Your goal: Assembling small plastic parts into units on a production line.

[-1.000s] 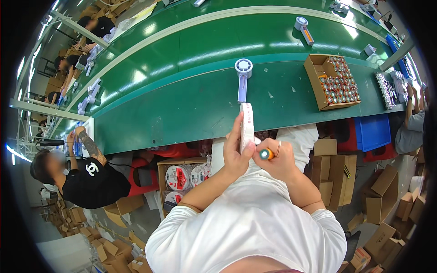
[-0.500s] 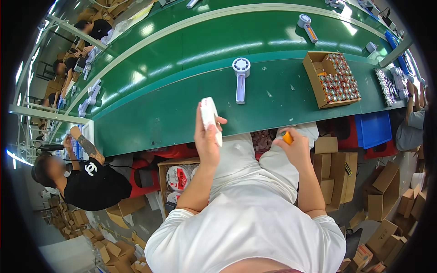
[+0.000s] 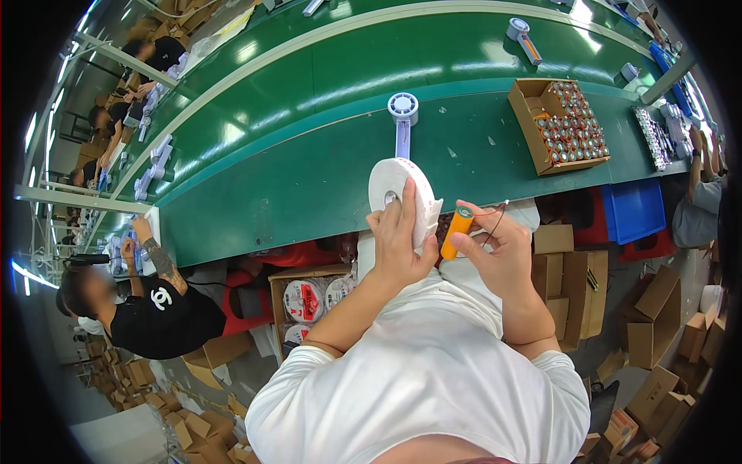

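My left hand (image 3: 399,243) is closed round a white roll of tape (image 3: 393,182), its flat face tilted toward me and a loose end sticking out at the right. Between the thumb and fingers of my right hand (image 3: 500,246) is an orange cylindrical battery (image 3: 457,233) with thin wires trailing from it. The battery is close to the tape's loose end; I cannot tell whether they touch. Behind the roll, a pale purple handheld fan (image 3: 403,110) lies on the green workbench (image 3: 309,182), its handle partly hidden by the tape.
An open cardboard box (image 3: 531,138) of wired batteries stands to the right on the bench. Another fan (image 3: 525,39) lies farther back. A blue bin (image 3: 632,210) is below the right edge. At the left, a co-worker in black (image 3: 166,317) sits; a carton of rolls (image 3: 303,300) is beside my left arm.
My left hand has turned the tape roll and moved it right. The right hand has brought the battery left and upright, so its wires now show. The two hands are closer together.
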The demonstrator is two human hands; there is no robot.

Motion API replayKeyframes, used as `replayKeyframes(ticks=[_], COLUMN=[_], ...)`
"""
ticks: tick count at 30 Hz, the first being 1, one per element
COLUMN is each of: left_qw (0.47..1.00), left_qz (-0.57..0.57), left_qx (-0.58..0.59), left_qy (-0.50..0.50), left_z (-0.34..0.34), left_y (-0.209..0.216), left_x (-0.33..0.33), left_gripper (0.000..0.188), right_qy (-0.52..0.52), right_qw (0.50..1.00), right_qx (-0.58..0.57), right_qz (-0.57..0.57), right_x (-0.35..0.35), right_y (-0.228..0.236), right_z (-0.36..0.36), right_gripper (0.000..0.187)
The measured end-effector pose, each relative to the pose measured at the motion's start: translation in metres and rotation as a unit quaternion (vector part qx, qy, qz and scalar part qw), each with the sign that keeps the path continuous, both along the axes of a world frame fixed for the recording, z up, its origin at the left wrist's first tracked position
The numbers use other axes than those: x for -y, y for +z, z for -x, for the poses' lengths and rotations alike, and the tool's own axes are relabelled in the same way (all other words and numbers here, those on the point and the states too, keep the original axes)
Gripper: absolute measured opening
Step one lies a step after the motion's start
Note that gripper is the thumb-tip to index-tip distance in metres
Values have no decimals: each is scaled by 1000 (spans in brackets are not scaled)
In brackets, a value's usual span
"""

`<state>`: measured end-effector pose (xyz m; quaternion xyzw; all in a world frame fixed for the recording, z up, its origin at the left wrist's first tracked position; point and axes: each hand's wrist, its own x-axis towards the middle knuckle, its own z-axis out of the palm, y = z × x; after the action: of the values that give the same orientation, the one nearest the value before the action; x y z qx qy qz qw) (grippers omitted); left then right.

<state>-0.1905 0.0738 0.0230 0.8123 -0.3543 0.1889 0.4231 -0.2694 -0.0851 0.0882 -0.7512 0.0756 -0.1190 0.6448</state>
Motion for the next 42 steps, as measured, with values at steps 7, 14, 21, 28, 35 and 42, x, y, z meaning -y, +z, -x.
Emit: replayKeyframes(ticks=[7, 14, 21, 28, 35, 42], left_qw=[988, 990, 987, 983, 955, 946], left_qz=[-104, -125, -96, -139, -254, -248], left_qx=[116, 66, 94, 83, -25, -139], left_qy=[-18, 9, -84, -92, -154, -153], left_z=[-4, 2, 22, 22, 44, 32], left_y=[8, -1, 10, 13, -80, -90], left_x=[-8, -17, -9, -21, -64, -81], left_gripper=[80, 83, 86, 84, 70, 38], right_qy=[52, -115, -158, -138, -141, -49], right_qw=[988, 966, 937, 911, 954, 976], right_qx=[-4, 122, 208, 215, 156, 95], right_qz=[145, -196, -232, -324, -214, -192], right_x=[8, 19, -9, -2, 88, 108], right_y=[-4, -12, -53, -57, -95, -153], right_z=[-7, -12, -30, -31, -93, -115], right_gripper=[36, 26, 32, 31, 24, 32])
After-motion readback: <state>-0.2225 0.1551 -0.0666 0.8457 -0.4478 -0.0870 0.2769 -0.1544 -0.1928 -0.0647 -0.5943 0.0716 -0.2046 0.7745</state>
